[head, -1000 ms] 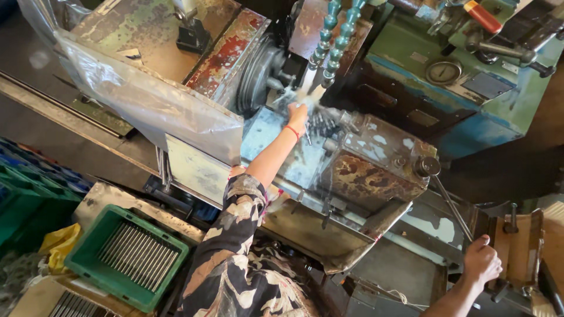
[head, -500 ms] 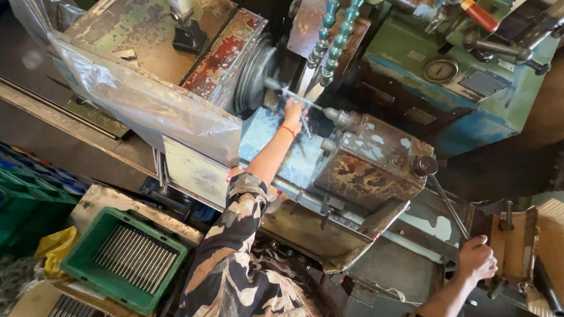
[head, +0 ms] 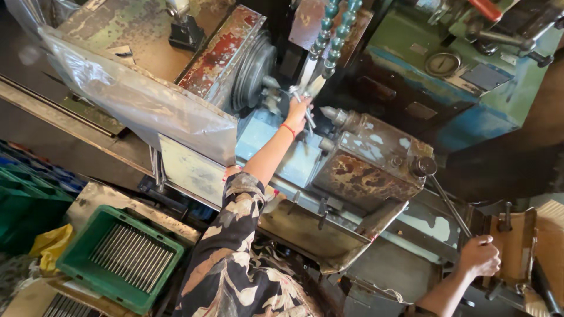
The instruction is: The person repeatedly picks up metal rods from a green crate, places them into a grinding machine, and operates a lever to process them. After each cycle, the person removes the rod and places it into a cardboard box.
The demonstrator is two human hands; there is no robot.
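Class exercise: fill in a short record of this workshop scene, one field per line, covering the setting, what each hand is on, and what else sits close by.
setting: worn lathe-like machine seen from above
left hand: left hand up at the spindle, around a thin metal rod
right hand: right hand closed on the end of a long lever
near the spindle: segmented coolant hoses
lower left: green crate of metal rods
cover: clear plastic sheet over the headstock

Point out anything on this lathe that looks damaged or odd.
The paint is badly worn: the headstock top and tailstock side are rusty and flaking. A loose plastic sheet hangs over the headstock. The left hand reaches in near the chuck; the right hand grips a lever.
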